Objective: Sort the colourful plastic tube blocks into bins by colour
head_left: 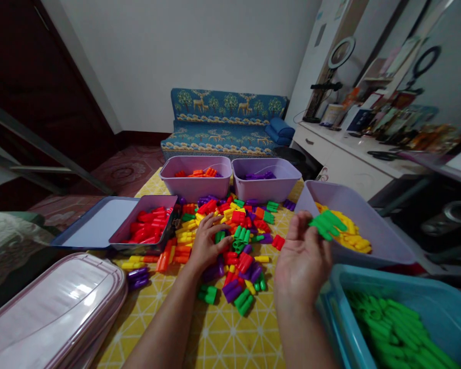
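A heap of coloured plastic blocks [230, 236] covers the middle of the yellow patterned table [223, 328]. My left hand [206, 243] rests on the heap with fingers curled over a green block [219, 236]. My right hand [302, 256] is raised palm-up at the right, its fingertips pinching a bunch of green blocks [328, 224] above the gap between two bins. Below it, a blue bin [426, 302] holds many green blocks [395, 328]. A tilted lilac bin [384, 233] behind holds yellow blocks [353, 237].
Two lilac bins stand at the back, one with orange blocks [200, 173], one with purple blocks [260, 176]. A tray [148, 225] of red blocks lies on an open blue lid [96, 225] at the left. A clear lid [49, 307] lies at the near left. A sofa [226, 123] stands beyond.
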A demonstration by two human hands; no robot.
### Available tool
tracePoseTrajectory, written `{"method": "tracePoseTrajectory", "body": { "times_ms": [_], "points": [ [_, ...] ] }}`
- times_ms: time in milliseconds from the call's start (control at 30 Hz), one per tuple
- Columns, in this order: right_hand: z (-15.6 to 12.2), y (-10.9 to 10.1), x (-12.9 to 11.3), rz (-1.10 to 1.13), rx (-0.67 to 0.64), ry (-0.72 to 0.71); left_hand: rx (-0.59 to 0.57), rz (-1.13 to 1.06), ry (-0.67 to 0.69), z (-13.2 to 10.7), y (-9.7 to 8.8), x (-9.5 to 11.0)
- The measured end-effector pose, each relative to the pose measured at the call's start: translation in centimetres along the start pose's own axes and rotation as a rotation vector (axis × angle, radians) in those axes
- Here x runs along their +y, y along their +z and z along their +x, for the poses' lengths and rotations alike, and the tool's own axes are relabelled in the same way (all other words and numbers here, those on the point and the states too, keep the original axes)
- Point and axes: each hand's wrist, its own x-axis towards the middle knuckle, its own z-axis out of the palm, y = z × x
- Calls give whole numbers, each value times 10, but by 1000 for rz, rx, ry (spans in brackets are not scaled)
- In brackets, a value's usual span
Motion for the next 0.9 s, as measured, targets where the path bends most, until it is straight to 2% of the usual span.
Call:
{"method": "tracePoseTrajectory", "body": {
  "times_ms": [67,167,233,300,400,467,600,700,900],
  "points": [
    [6,-1,-17,-37,5,-130,4,-1,0,0,1,-1],
    [5,-3,-29,-154,-83,-293,7,1,2,0,1,-2],
    [-1,-3,-24,-259,-129,-358,8,7,3,0,1,-2],
    [-7,-3,-9,-392,-143,-371,1,26,8,-1,0,-2],
    [-4,-12,26,-593,-149,-315,-34,85,29,-1,-1,0],
    [3,-25,52,-722,-203,-244,-56,123,40,-1,-2,2],
    [10,-47,88,-1035,-562,-60,-60,141,57,-1,-3,5],
    [3,-51,96,-1133,-752,-101,-39,125,68,-1,-3,6],
    [4,-47,95,-947,-892,-5,39,60,65,0,-3,4]
  ]
}}
